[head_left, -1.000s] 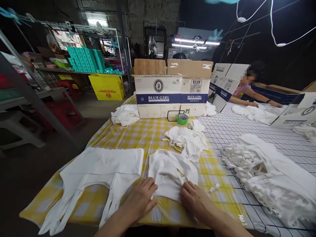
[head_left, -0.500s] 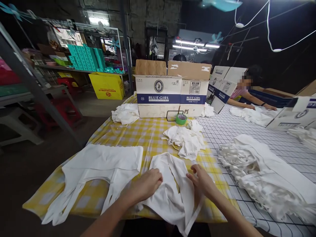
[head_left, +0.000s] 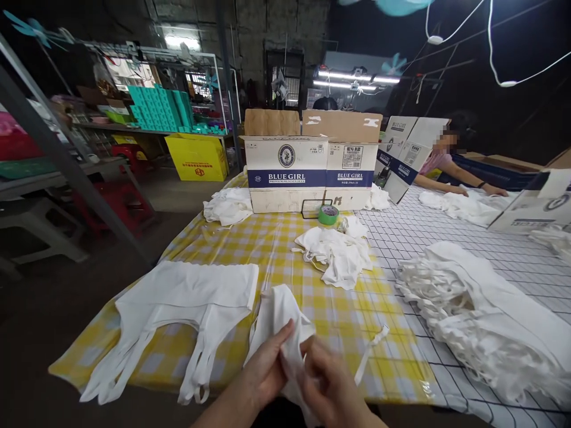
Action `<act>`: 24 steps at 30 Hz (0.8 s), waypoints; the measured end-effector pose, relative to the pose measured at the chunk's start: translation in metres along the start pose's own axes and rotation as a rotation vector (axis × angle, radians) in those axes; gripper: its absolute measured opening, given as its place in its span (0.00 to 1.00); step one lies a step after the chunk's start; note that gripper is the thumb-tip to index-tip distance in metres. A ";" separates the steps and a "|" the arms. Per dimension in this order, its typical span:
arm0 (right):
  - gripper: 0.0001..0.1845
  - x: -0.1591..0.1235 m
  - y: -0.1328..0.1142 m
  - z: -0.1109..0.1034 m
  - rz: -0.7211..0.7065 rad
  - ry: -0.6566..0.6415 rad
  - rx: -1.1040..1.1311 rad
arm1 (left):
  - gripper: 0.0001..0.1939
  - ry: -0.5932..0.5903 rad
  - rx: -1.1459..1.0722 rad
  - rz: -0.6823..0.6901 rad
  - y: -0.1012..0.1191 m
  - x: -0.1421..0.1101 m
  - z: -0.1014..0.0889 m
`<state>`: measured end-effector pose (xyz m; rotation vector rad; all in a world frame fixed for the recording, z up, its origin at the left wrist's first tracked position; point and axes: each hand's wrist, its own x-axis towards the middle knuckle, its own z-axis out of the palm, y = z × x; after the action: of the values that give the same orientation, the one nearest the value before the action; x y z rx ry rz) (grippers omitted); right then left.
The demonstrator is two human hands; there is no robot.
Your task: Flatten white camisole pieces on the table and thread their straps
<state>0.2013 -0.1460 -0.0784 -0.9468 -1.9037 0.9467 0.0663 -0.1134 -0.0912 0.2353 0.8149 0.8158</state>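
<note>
Gathered between my hands at the table's near edge is a white fabric garment (head_left: 285, 306), bunched and partly lifted. My left hand (head_left: 270, 362) is closed on it, thumb on top of the cloth. Close beside it, my right hand (head_left: 323, 371) pinches the same garment lower down; its fingers are somewhat blurred. A thin white strap (head_left: 372, 351) lies on the cloth right of my right hand. To the left, a white strapped garment (head_left: 187, 291) is spread flat, its straps toward me. Ahead lies a crumpled pile of white garments (head_left: 334, 252).
A white-and-blue carton (head_left: 288, 160) stands at the back, with green tape (head_left: 328, 215) before it. Stacked white garments (head_left: 486, 315) fill the right side. A co-worker's arms (head_left: 464, 178) reach over white fabric at the far right. A yellow checked cloth (head_left: 227, 244) covers my side.
The garment lay spread between my hands; now it is folded together and raised a little. My right hand has moved left and closer, beside my left hand.
</note>
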 end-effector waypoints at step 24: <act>0.18 0.082 -0.072 -0.097 0.074 -0.379 0.753 | 0.14 -0.297 1.731 0.338 0.194 -0.155 0.111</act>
<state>0.2333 -0.0815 0.0486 -0.4002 -1.5773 1.8115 -0.0243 -0.0823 0.1634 2.0054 1.0159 0.1472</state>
